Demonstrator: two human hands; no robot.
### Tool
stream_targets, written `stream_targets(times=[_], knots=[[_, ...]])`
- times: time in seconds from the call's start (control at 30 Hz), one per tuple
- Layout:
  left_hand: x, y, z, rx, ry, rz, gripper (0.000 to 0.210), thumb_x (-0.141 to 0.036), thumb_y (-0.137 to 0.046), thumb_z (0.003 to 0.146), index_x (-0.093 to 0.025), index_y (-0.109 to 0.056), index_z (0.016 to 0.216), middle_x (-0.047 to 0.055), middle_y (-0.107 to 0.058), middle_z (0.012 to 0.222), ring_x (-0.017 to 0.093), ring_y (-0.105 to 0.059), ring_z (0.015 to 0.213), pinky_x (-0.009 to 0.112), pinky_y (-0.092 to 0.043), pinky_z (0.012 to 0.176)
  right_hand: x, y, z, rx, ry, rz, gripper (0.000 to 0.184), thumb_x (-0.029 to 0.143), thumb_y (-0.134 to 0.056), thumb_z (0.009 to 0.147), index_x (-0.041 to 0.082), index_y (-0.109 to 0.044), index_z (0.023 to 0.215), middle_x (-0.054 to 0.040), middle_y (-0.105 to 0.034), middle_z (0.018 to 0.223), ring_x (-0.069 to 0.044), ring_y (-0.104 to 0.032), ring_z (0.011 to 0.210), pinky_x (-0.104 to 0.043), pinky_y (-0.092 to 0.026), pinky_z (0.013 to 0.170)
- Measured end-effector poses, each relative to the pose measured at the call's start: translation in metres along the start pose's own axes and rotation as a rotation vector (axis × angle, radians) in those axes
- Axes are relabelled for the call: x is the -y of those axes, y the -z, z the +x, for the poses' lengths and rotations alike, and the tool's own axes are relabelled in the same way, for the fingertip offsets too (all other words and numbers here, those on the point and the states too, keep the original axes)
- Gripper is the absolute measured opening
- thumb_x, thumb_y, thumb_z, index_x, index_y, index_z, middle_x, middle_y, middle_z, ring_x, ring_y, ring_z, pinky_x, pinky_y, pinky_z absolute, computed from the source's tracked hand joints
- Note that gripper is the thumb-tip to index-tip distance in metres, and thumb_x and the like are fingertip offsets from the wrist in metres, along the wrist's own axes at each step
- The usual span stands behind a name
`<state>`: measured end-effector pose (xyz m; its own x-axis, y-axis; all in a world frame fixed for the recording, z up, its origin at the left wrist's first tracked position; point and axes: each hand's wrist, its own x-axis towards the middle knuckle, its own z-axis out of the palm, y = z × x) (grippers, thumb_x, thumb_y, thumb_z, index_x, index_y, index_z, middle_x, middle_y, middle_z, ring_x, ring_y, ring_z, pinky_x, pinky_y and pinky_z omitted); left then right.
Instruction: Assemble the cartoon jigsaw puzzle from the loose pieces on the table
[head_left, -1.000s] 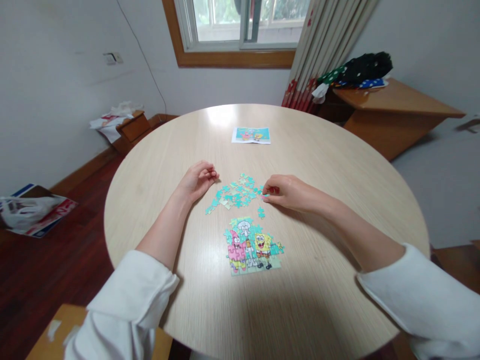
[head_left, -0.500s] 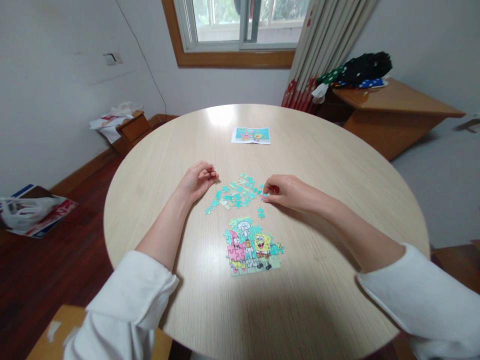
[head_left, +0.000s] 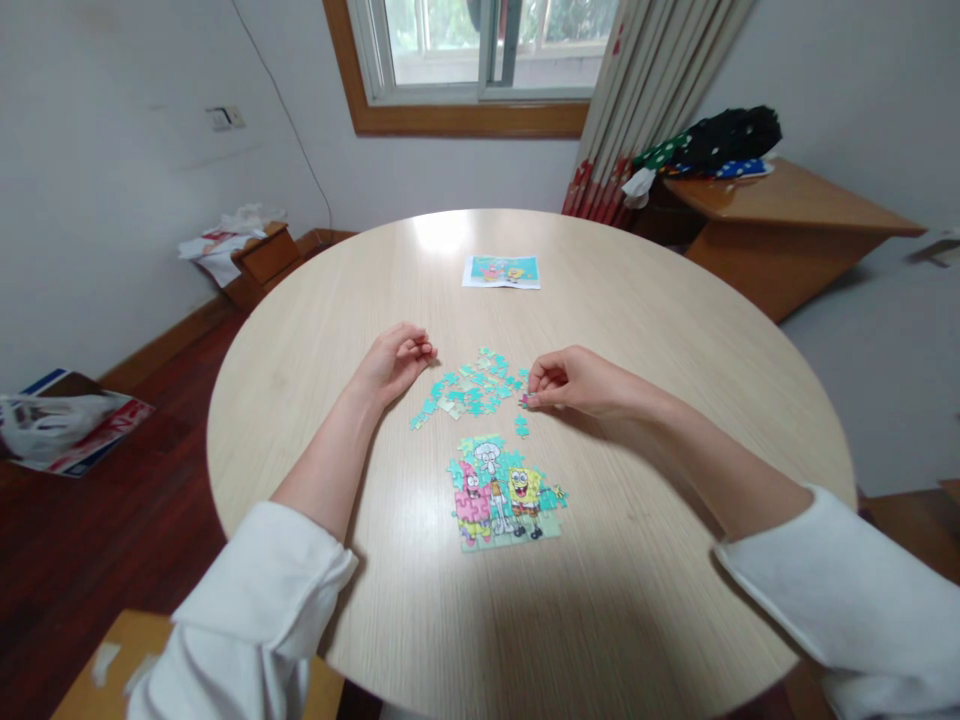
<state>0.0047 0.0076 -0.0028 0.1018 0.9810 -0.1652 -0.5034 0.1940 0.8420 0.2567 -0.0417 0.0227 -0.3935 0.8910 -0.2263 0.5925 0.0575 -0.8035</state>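
My right hand [head_left: 566, 382] pinches a small pink and purple puzzle piece [head_left: 524, 400] at the right end of the loose pieces. My left hand [head_left: 399, 362] rests on the table left of the pile, its fingers loosely curled and nothing visible in them. Between both hands lie the loose puzzle pieces [head_left: 480, 385], mostly turquoise, with some pale ones. Nearer to me is a partly joined puzzle [head_left: 474, 508] of cartoon figures, with a ragged upper edge. A few joined turquoise pieces [head_left: 521, 426] lie just below my right fingertips.
A printed picture sheet [head_left: 501, 272] of the same figures lies toward the far side of the round wooden table [head_left: 637, 600]. Beyond the table's right edge, a wooden desk [head_left: 795, 195] carries a heap of dark cloth [head_left: 731, 140]. A window and curtain are behind.
My right hand has shifted very slightly, and the piece at its fingertips now looks darker and turned. My left hand and the joined puzzle stay where they were.
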Motion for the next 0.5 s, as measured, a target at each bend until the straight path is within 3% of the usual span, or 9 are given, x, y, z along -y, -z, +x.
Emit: stream_targets(times=[0.3, 0.5], knots=[[-0.0003, 0.0000, 0.0009, 0.010, -0.002, 0.004, 0.016, -0.011, -0.067, 0.059, -0.016, -0.052, 0.058, -0.001, -0.052, 0.062, 0.009, -0.049, 0.057, 0.029, -0.046, 0.070, 0.0040, 0.0096, -0.0050, 0.149, 0.071, -0.036, 0.014, 0.029, -0.060, 0.078, 0.017, -0.067, 0.075, -0.0059, -0.069, 0.076, -0.015, -0.060, 0.070, -0.029, -0.045, 0.066], [0.0008, 0.0003, 0.0017, 0.005, -0.009, 0.004, 0.017, -0.013, -0.068, 0.057, -0.016, -0.052, 0.057, -0.001, -0.053, 0.062, 0.009, -0.049, 0.058, 0.029, -0.045, 0.071, -0.0013, 0.0047, -0.0016, 0.101, 0.012, -0.126, 0.010, 0.024, -0.060, 0.076, 0.017, -0.065, 0.080, -0.0050, -0.069, 0.072, -0.015, -0.060, 0.066, -0.027, -0.043, 0.061]])
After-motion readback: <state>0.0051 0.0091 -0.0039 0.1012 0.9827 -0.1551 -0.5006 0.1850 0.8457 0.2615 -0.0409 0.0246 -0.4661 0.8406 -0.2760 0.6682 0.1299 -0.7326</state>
